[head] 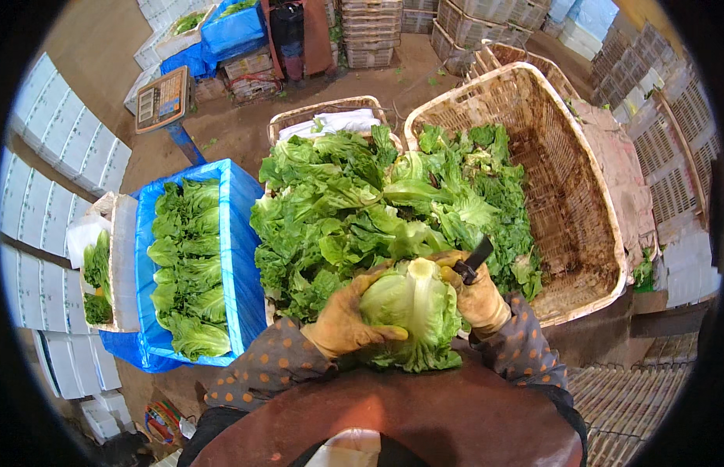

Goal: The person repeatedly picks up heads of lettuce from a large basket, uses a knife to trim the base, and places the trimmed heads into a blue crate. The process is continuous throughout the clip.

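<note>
A pale green head of lettuce (391,306) is held close in front of my apron, its cut white stem end turned up and away from me. My left hand (350,315), in a yellowed glove, grips its left side with the thumb across the near leaves. In the gloved fingers of my right hand (481,298) is a knife (477,257) with a dark blade, while those fingers also touch the lettuce's right side. Just beyond both hands lies a heap of loose green lettuce (344,204), which hides much of the container under it.
A large dirty plastic crate (563,198) stands right, with leaves along its left side. Left is a blue-lined box (226,262) of lettuce heads beside a foam box (124,262). A digital scale (162,100) stands behind. Another person (289,41) is at the back among stacked crates (371,29).
</note>
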The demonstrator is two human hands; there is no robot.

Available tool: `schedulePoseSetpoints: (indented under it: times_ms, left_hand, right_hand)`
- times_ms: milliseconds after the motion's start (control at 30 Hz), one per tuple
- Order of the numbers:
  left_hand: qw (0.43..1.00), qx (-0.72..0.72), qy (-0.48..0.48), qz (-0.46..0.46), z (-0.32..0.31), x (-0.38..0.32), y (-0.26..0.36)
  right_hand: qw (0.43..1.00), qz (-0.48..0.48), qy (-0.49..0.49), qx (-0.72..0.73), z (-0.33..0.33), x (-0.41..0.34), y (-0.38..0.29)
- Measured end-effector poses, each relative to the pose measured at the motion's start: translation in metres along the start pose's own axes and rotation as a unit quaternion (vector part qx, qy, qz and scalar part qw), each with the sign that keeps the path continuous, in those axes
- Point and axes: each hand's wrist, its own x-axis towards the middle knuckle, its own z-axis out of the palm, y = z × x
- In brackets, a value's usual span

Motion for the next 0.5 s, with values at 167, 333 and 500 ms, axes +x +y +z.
schedulePoseSetpoints:
  times_ms: [167, 333, 500]
  left_hand:
    - [0.964, 0.191, 0.035, 0.18, -0.023, 0.011, 0.046]
    - [0.816, 0.458, 0.158, 0.315, -0.026, 0.006, 0.08]
    - [0.706, 0.525, 0.269, 0.392, -0.029, -0.009, 0.074]
  right_hand:
    - [0.952, -0.233, -0.032, -0.197, 0.0, 0.039, -0.045]
    - [0.912, -0.332, -0.057, -0.235, -0.004, 0.067, -0.074]
    - [0.919, -0.145, 0.147, -0.336, -0.018, 0.102, -0.094]
